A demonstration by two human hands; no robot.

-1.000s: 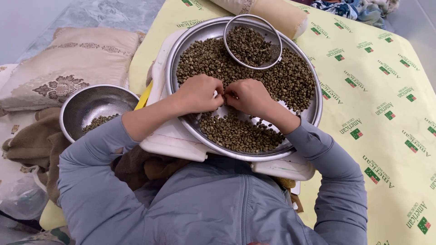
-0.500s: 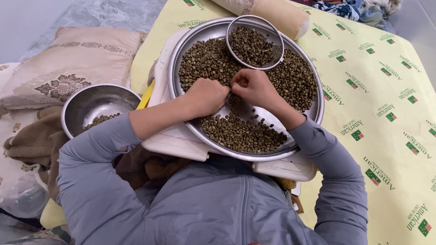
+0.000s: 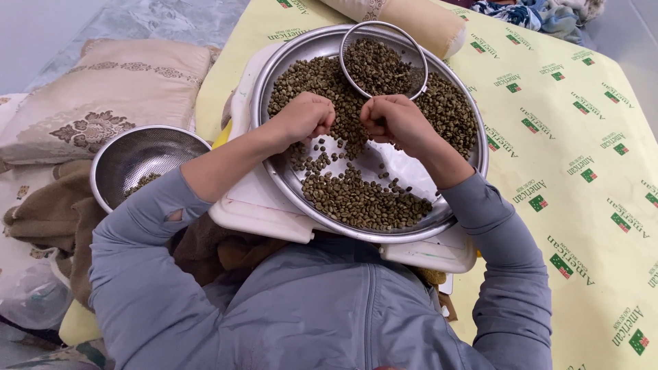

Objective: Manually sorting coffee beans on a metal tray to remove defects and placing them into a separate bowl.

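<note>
A large round steel tray (image 3: pixel 473 161) rests on a white board (image 3: pixel 253 209) on my lap. It holds greenish-brown beans (image 3: pixel 363 199) in a near pile and a far pile, with a bare strip between. A small round steel sieve (image 3: pixel 384 62) with more beans sits at the tray's far edge. My left hand (image 3: pixel 301 120) and my right hand (image 3: pixel 394 122) hover over the middle of the tray, fingers curled and fingertips down among the scattered beans. Whether either hand pinches a bean is hidden.
A steel bowl (image 3: pixel 140 161) with a few beans sits to my left on brown cloth. A patterned cushion (image 3: pixel 103 103) lies beyond it. A yellow printed sheet (image 3: pixel 582 157) covers the surface to the right. A beige bolster (image 3: pixel 411 17) lies behind the tray.
Both hands have shifted slightly toward the far pile and moved a little apart. More bare tray shows between the two bean piles.
</note>
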